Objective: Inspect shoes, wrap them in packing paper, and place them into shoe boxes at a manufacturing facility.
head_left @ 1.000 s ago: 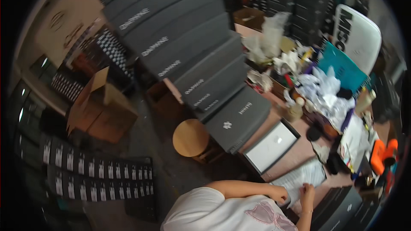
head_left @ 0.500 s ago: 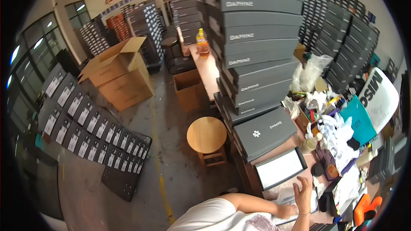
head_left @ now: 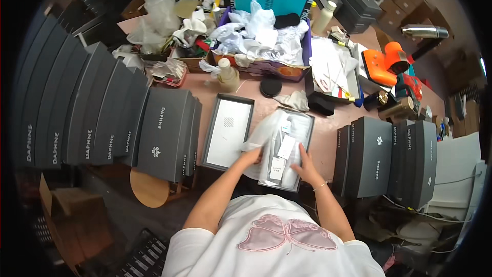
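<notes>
An open grey shoebox point(head_left: 279, 188) lies on the table in front of me, with white wrapping, white tags point(head_left: 287, 146) and a clear-wrapped item inside; the item's kind is hard to make out. My left hand point(head_left: 251, 157) is at the box's left side, its fingers closed on a sheet of thin white wrapping paper point(head_left: 264, 132) folded out over that edge. At the right part of the box is my right hand point(head_left: 307, 168), thumb and fingers apart, resting near the wrapping and the tags. Left of the box lies a grey box lid point(head_left: 228, 132), white inside facing up.
Stacks of grey shoeboxes flank me, a tall row point(head_left: 164, 133) at left and a shorter one point(head_left: 369, 159) at right. Behind lie a purple-edged box of crumpled paper point(head_left: 279, 69), a cream bottle point(head_left: 228, 77), a black round lid point(head_left: 270, 87) and an orange tool point(head_left: 379, 66). A round stool point(head_left: 149, 187) stands lower left.
My view has swung from the room at left to the table. My right hand, raised before, is now down at the shoebox. My left hand stays near the wrapping.
</notes>
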Available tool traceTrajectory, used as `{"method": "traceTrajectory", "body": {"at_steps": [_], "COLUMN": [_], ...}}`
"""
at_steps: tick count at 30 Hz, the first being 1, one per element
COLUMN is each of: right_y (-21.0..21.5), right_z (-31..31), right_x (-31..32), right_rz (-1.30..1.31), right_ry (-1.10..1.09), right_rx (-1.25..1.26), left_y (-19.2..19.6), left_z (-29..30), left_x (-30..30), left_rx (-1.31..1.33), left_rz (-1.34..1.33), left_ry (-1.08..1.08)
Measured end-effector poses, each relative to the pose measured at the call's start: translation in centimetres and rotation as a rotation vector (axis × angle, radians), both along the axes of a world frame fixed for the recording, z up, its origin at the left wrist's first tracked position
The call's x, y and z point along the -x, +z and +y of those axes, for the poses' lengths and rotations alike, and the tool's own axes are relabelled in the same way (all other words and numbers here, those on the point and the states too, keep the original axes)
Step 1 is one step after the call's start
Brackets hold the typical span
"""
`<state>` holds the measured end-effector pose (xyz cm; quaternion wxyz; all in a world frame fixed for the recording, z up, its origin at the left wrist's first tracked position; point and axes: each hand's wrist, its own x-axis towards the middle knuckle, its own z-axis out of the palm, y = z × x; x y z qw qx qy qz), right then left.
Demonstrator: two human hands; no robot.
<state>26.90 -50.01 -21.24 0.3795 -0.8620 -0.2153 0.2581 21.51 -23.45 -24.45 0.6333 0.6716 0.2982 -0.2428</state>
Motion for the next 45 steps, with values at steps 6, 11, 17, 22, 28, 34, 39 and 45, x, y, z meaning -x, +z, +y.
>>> {"method": "traceTrajectory", "body": {"at_steps": [6, 11, 17, 22, 28, 34, 39, 45], "right_y": [8.8, 4.5, 4.5, 5.6, 1.0, 1.1, -0.4, 0.7], "right_z": [4.4, 7.6, 8.3, 5.0, 6.8, 7.4, 9.8, 6.5], "right_x": [-1.4, 2.2, 5.1, 5.5, 4.6, 3.9, 2.2, 1.7], "right_rz": [-0.041, -0.195, -0.319, -0.054, -0.094, -0.283, -0.194, -0.054], "right_ry": [0.004, -0.123, 0.021, -0.281, -0.019, -0.198, -0.1, -0.337], "right_rx": [0.211, 0.128, 0.068, -0.235, 0.386, 0.085, 0.266, -0.089], "left_y": [3.4, 4.0, 8.4, 7.6, 7.4, 6.9, 7.2, 6.9], "left_z": [6.0, 3.4, -0.1, 0.4, -2.1, -3.1, -2.9, -2.7], "left_x": [-2.4, -2.9, 0.2, 1.4, 5.4, 4.7, 4.1, 2.8], "left_rx": [0.58, -0.23, -0.586, -0.782, -0.839, -0.871, -0.812, -0.871], "left_rz": [-0.234, -0.651, -0.922, -0.823, -0.873, -0.857, -0.816, -0.768], "left_ry": [0.631, 0.307, -0.634, -0.985, -1.022, -0.9, -1.134, -1.367]}}
